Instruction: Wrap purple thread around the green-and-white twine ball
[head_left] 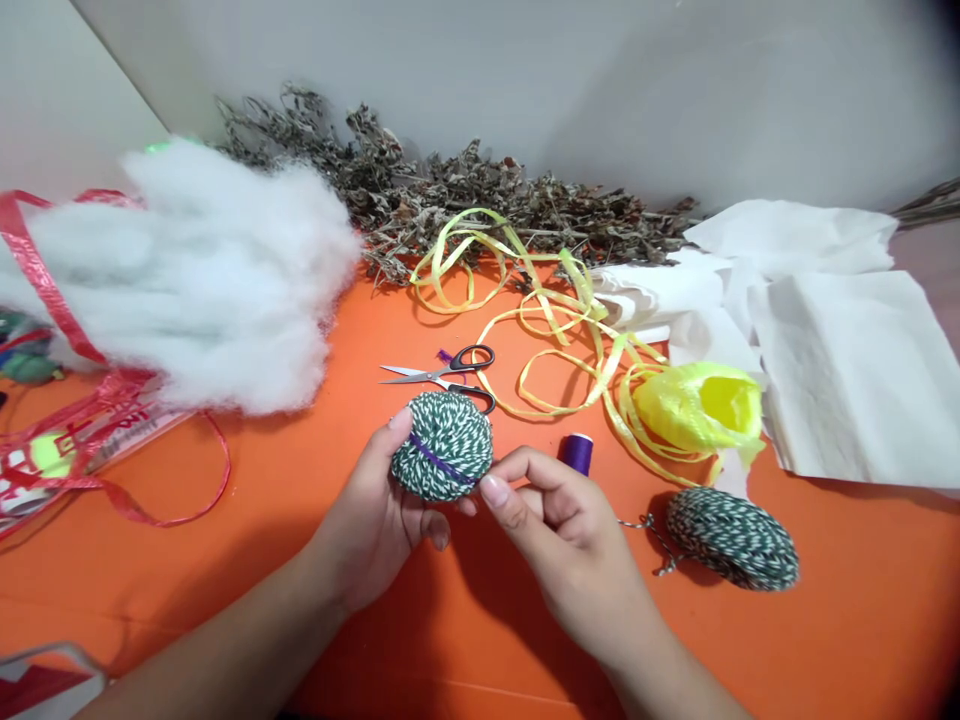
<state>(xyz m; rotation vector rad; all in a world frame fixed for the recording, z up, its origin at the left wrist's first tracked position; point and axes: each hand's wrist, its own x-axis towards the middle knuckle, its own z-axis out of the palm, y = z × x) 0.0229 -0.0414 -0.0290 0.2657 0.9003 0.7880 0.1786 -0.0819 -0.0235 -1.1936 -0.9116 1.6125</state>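
A round ball of green-and-white yarn (450, 432) with a purple thread across it rests in my left hand (379, 525), thumb on its left side and fingers beneath. My right hand (559, 535) touches the ball's lower right edge, its thumb and index finger pinched together; what lies between them is too small to tell. Just beyond the ball lie open scissors (442, 378) with black handles. A purple thread spool (577, 453) stands behind my right hand. Right of that hand lies a second, longer yarn ball (731, 538) with a loose end.
White stuffing (217, 270) and a red-and-clear bag (82, 440) are at the left. Dried plants (450, 195) line the wall. Yellow ribbon (697, 405) lies in loops at centre right, beside white paper sheets (862, 370). The table (862, 640) is orange.
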